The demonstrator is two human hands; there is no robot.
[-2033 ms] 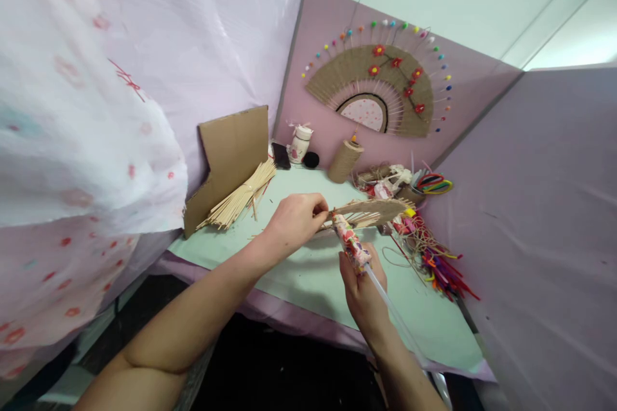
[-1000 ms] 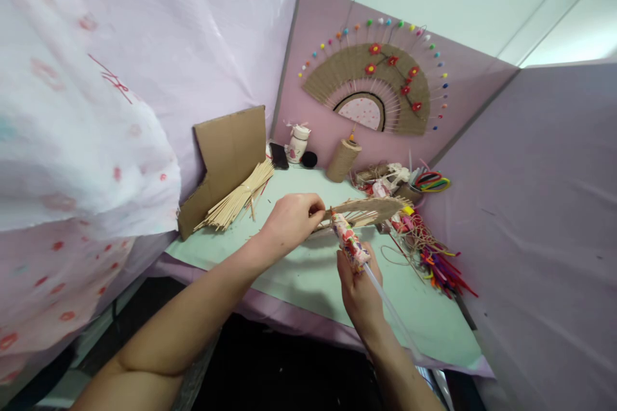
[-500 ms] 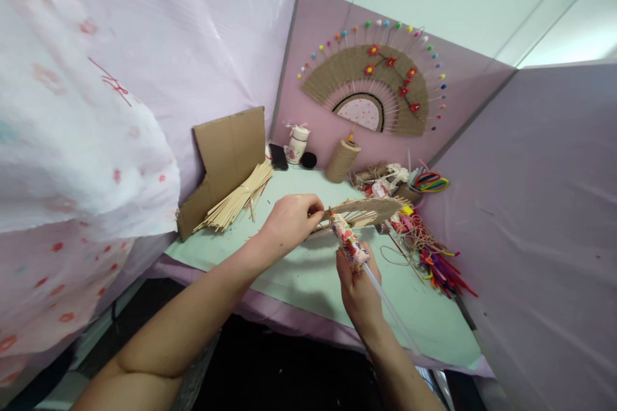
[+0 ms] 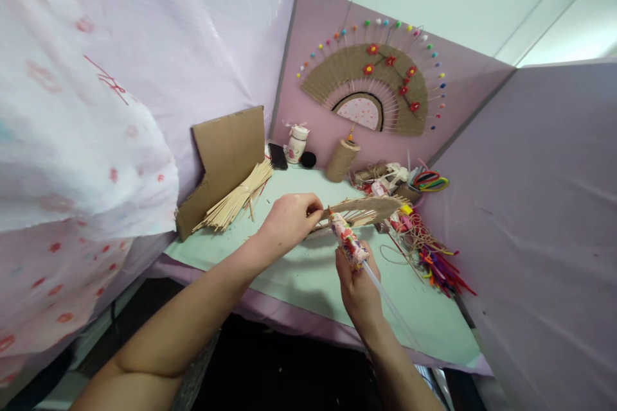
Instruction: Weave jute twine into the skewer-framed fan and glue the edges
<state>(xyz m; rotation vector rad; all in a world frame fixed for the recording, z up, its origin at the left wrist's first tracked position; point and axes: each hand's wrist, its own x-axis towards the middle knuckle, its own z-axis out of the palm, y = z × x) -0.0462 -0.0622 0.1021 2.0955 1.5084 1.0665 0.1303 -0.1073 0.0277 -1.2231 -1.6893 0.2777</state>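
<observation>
My left hand (image 4: pixel 295 217) pinches the left end of a half-round fan (image 4: pixel 380 207) built of thin sticks and brown twine, holding it tilted above the table. In my right hand (image 4: pixel 360 289) is a hot glue gun (image 4: pixel 348 239) wrapped in flowery material, with a long clear glue stick (image 4: pixel 388 302) coming out of its back end. The gun's nozzle is at the fan's left edge, close to my left fingertips. Whether it touches the fan, I cannot tell.
Behind stand a twine spool (image 4: pixel 342 159), a white bottle (image 4: pixel 296 143) and a phone (image 4: pixel 278 157). Bundled sticks (image 4: pixel 238 196) lean by cardboard (image 4: pixel 230 151) at left. Scissors (image 4: pixel 429 181) and colourful pipe cleaners (image 4: pixel 443 270) are at right. A finished-looking fan (image 4: pixel 322 77) hangs on the pink board.
Both hands, the fan and the glue gun keep nearly the same places. Only a very slight shift of the whole view shows.
</observation>
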